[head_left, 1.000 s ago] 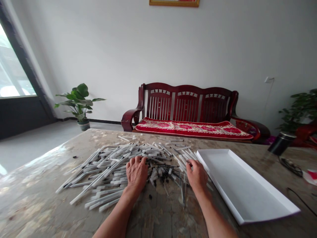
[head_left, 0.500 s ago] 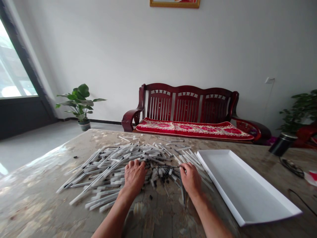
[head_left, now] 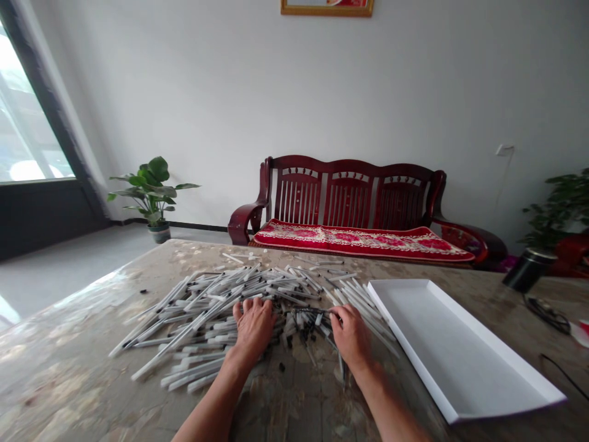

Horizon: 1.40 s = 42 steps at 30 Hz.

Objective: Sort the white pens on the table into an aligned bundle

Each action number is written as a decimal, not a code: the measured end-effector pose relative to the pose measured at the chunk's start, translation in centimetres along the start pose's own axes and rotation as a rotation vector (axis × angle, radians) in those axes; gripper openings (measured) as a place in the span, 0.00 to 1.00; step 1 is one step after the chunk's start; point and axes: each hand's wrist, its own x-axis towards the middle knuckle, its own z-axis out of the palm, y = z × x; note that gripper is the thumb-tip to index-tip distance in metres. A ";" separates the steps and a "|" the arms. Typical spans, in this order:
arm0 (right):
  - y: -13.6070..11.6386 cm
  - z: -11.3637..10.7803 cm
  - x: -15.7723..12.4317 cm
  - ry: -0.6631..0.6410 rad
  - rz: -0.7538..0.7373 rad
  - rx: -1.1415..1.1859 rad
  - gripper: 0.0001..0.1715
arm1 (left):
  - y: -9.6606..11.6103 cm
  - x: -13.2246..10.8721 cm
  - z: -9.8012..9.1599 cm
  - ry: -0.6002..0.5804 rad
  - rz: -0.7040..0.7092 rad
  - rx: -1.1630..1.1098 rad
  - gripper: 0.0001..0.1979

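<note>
A wide heap of white pen barrels (head_left: pixel 202 298) lies on the marbled table (head_left: pixel 64 374). Small black and white caps and thin refills (head_left: pixel 301 325) are scattered between my hands. My left hand (head_left: pixel 253 326) rests palm down on the near edge of the heap, its fingers spread over the barrels. My right hand (head_left: pixel 352 336) sits at the right side of the heap. Its fingertips are pinched on a thin dark refill (head_left: pixel 317 310) that points left.
A long white tray (head_left: pixel 464 368) lies to the right of the heap, nothing in it. A black cup (head_left: pixel 527 270) and dark cables (head_left: pixel 547 313) sit at the far right. Behind the table stand a red wooden bench (head_left: pixel 350 209) and a potted plant (head_left: pixel 154 190).
My right hand has drawn left and nearer, away from the barrels by the tray, and now pinches a thin refill. My left hand has barely shifted.
</note>
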 end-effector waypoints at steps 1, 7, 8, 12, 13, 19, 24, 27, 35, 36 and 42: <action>-0.1 0.0 0.0 0.002 0.002 0.016 0.11 | 0.2 0.0 0.0 0.030 0.016 -0.015 0.08; -1.5 -0.1 -0.2 -0.041 0.034 0.211 0.14 | 2.6 -0.4 0.3 0.204 0.290 -0.224 0.03; -1.9 -0.3 -0.2 -0.062 0.037 0.238 0.16 | 3.1 -0.6 0.4 0.227 0.358 -0.250 0.03; -3.3 -0.7 -0.4 -0.137 0.045 0.253 0.22 | 4.2 -1.1 0.8 0.318 0.527 -0.305 0.02; -3.5 -0.8 -0.4 -0.145 0.048 0.249 0.23 | 4.3 -1.3 0.8 0.332 0.542 -0.320 0.03; -3.1 0.0 -0.5 -0.158 0.060 0.322 0.23 | 4.4 -1.5 0.9 0.372 0.576 -0.395 0.04; -3.1 0.0 -0.2 -0.097 0.031 0.530 0.13 | 4.2 -1.2 1.3 0.380 0.567 -0.433 0.05; -3.3 -0.3 -0.2 -0.128 0.069 0.636 0.09 | 4.2 -1.2 1.4 0.384 0.558 -0.430 0.05; -3.1 -0.3 -0.2 -0.135 0.115 0.475 0.17 | 4.3 -1.2 1.3 0.411 0.562 -0.398 0.07; -3.1 -0.3 -0.1 -0.130 0.101 0.489 0.15 | 4.3 -1.2 1.3 0.411 0.558 -0.396 0.08; -3.2 -0.3 -0.3 -0.143 0.123 0.590 0.11 | 4.2 -1.3 1.3 0.403 0.533 -0.416 0.09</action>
